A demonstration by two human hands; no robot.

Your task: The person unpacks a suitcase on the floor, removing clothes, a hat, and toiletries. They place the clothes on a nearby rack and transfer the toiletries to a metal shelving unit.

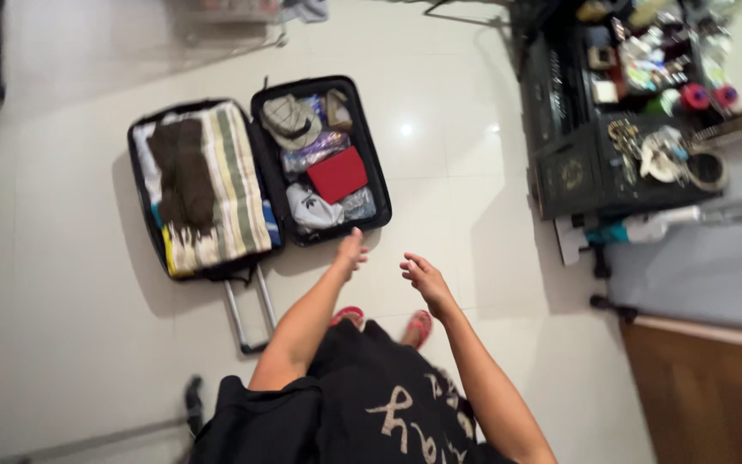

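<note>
A person stands over an open, packed black hard-shell suitcase (259,172) at eleven o'clock, left hand (352,252) and right hand (422,277) spread empty; packing looks complete, closing calls for folding the halves.

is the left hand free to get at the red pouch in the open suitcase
Probably yes: the left hand is empty and open, just outside the suitcase rim, and the red pouch lies on top of the packed things with nothing over it.

I see a black suitcase (258,172) holding a striped cloth (232,180), green, cream and brown. A red pouch (337,174) lies inside; my slippers (418,326) are red.
</note>
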